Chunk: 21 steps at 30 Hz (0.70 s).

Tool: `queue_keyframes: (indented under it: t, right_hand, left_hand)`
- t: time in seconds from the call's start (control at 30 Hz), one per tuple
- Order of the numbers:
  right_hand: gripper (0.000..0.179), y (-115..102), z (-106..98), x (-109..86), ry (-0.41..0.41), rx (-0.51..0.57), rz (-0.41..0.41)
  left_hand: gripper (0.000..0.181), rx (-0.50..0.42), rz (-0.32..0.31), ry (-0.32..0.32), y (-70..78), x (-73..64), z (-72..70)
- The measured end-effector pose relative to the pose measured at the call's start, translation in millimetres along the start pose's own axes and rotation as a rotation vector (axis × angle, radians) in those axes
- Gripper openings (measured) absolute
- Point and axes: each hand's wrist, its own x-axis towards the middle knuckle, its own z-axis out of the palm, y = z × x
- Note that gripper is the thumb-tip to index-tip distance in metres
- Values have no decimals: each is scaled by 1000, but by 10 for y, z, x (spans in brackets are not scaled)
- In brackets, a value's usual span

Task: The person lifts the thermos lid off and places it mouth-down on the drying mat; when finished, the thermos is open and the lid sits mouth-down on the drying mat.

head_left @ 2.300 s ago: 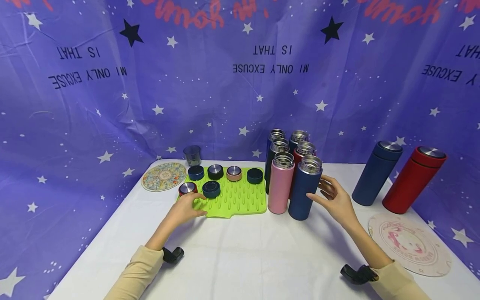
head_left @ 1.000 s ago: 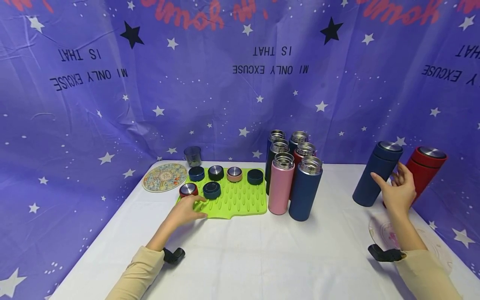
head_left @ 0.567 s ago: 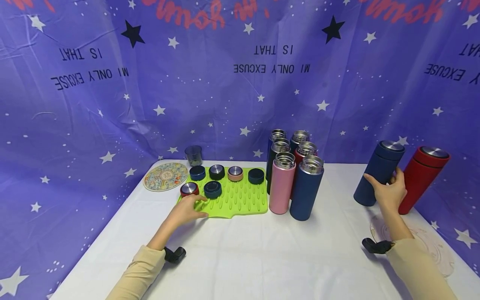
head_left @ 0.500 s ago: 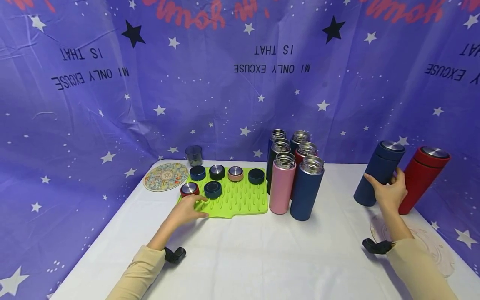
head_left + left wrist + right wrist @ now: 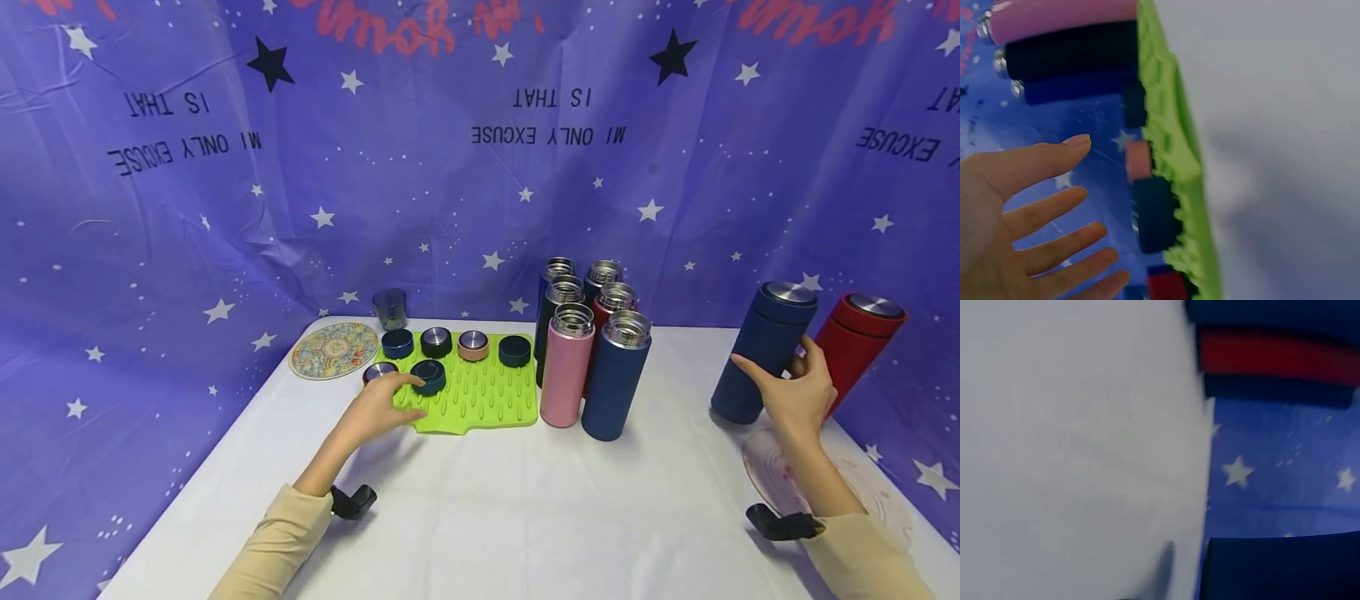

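On the right, my right hand (image 5: 801,392) grips a dark blue capped thermos (image 5: 768,346), thumb on its near side. The same blue thermos (image 5: 1285,569) fills the lower right corner of the right wrist view, where the hand is out of sight. A red capped thermos (image 5: 862,342) stands just behind the hand. My left hand (image 5: 375,408) hovers at the front left of the green mat (image 5: 487,400), fingers spread, holding nothing. Nearest to it are a dark teal lid (image 5: 428,377) and a red lid (image 5: 378,371), which it partly covers.
Several uncapped thermoses stand close together mid-table, a pink one (image 5: 567,367) and a blue one (image 5: 617,375) in front. More lids, including a pink one (image 5: 473,344), sit on the mat. A glass (image 5: 390,308) and a patterned round mat (image 5: 333,350) lie behind left.
My right hand has left the front open blue thermos for the capped blue one, now shifted slightly nearer me. Over the last half second my left hand has risen slightly.
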Motion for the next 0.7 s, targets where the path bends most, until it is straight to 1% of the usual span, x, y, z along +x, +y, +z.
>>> queue_keyframes:
  t: [0.07, 0.17, 0.23, 0.3, 0.37, 0.47, 0.57, 0.7]
  right_hand:
    - [83, -100, -58, -87, -21, -36, 5]
    - [84, -261, -141, -238, -88, -76, -6]
    - [85, -364, -182, -354, -145, -97, -29]
    - [87, -470, -204, -486, -197, -115, -70]
    - [88, -569, -207, -621, -239, -126, -135]
    - [88, -699, -177, -813, -283, -134, -262]
    - [88, -810, -109, -977, -324, -107, -378]
    - [89, -953, 12, -1169, -385, -66, -500]
  left_hand:
    - [48, 3, 28, 12, 86, 18, -28]
    - [49, 4, 62, 28, 227, 48, -65]
    - [50, -4, 101, 39, 327, 69, -88]
    - [51, -12, 131, 44, 430, 88, -111]
    - [52, -27, 165, 46, 533, 99, -135]
    - [54, -54, 198, 51, 687, 108, -167]
    - [54, -91, 242, 62, 826, 121, -187]
    - [55, -155, 305, 72, 998, 150, -200]
